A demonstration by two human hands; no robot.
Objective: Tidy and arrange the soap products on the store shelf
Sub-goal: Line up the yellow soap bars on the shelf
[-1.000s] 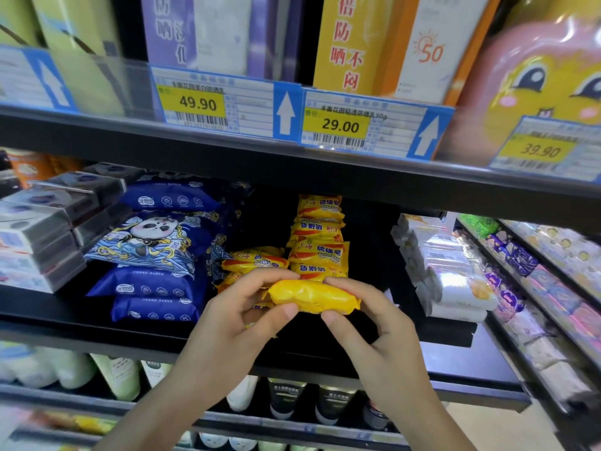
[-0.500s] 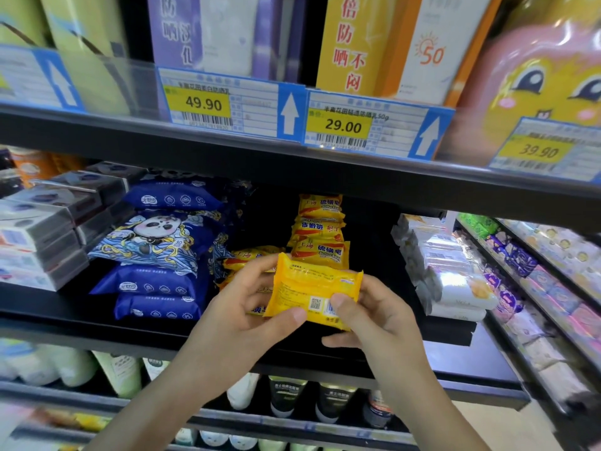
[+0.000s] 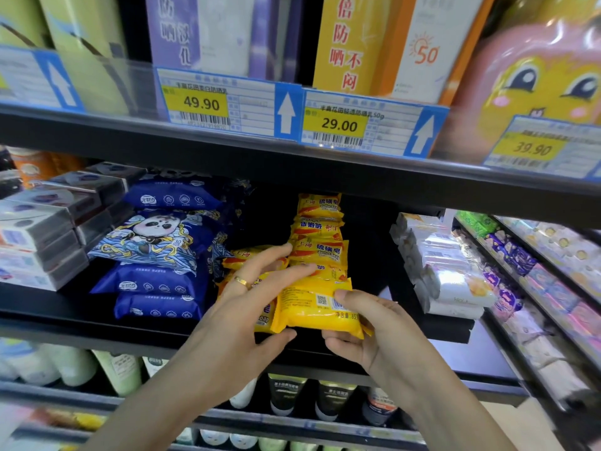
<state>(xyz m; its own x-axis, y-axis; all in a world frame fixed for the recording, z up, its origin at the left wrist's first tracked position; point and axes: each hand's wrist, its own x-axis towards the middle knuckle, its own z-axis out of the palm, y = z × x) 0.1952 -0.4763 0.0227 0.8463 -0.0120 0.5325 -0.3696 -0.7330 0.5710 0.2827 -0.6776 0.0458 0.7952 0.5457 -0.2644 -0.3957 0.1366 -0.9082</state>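
Store shelf (image 3: 97, 323), black, soap row at mid level. We hold one yellow soap pack (image 3: 317, 309) at the shelf's front edge, back side up, long axis left-right. Right hand (image 3: 370, 333) pinches its right end, thumb on top, fingers curled under. Left hand (image 3: 240, 307) grips the left end, fingers reaching onto the packs behind. Yellow stack (image 3: 320, 236) sits directly behind, so we'd likely push straight back; both hands equally near.

Black store shelves (image 3: 97, 323) stand in tiers; price tags (image 3: 224, 104) hang on the upper shelf edge (image 3: 292, 164), under bright light.
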